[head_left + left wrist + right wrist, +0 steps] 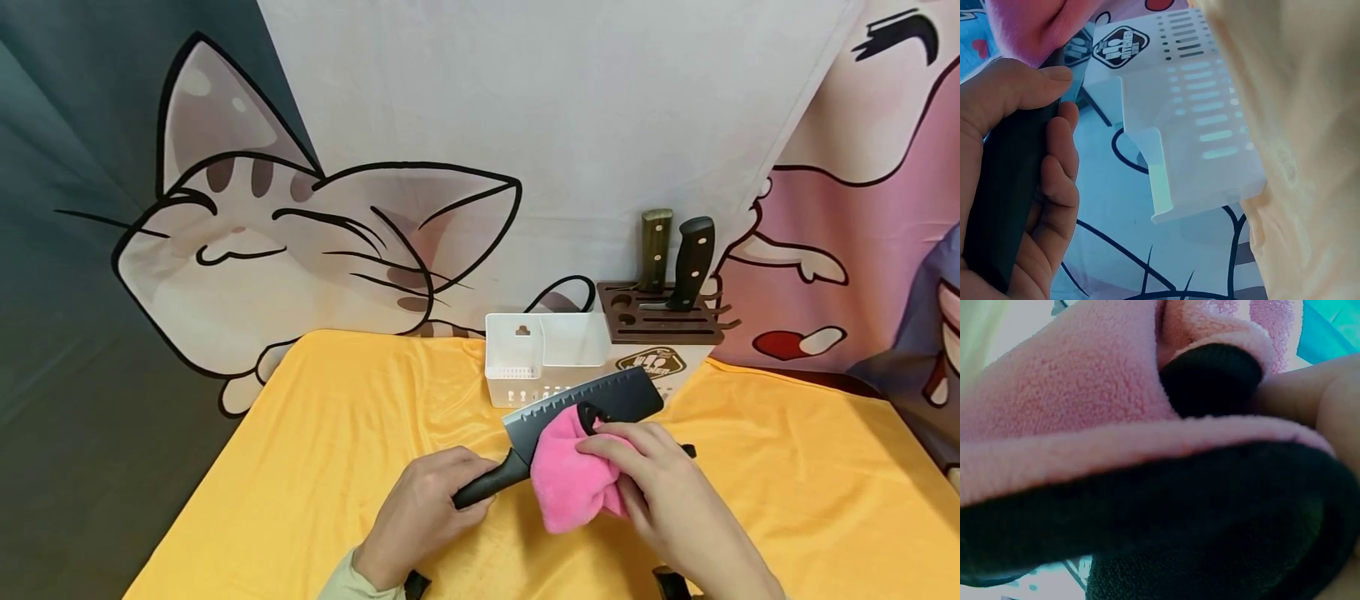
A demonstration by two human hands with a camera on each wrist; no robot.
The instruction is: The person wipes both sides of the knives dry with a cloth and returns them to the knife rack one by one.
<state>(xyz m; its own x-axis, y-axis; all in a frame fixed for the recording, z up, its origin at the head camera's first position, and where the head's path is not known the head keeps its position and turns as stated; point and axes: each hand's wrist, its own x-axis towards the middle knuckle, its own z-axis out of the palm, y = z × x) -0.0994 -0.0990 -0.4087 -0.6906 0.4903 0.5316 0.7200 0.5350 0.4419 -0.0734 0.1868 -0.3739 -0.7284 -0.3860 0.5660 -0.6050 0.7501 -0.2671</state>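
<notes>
My left hand [431,504] grips the black handle of a cleaver [630,396], whose dark blade points up and to the right in the head view. In the left wrist view, the fingers wrap the handle [1010,181] with the thumb lying along its top. My right hand [667,487] holds a bright pink fluffy cloth [566,479] against the broad face of the blade, covering its middle and lower part. Close up in the right wrist view, the folded cloth [1066,394] shows black edging and a dark underside; the blade is hidden there.
Behind the cleaver stands a white perforated holder [573,342] with a brown slotted top [660,325]. A green-handled knife [656,250] and a black-handled knife [693,262] stand in its slots. A yellow cloth [300,467] covers the table; printed cartoon curtains hang behind.
</notes>
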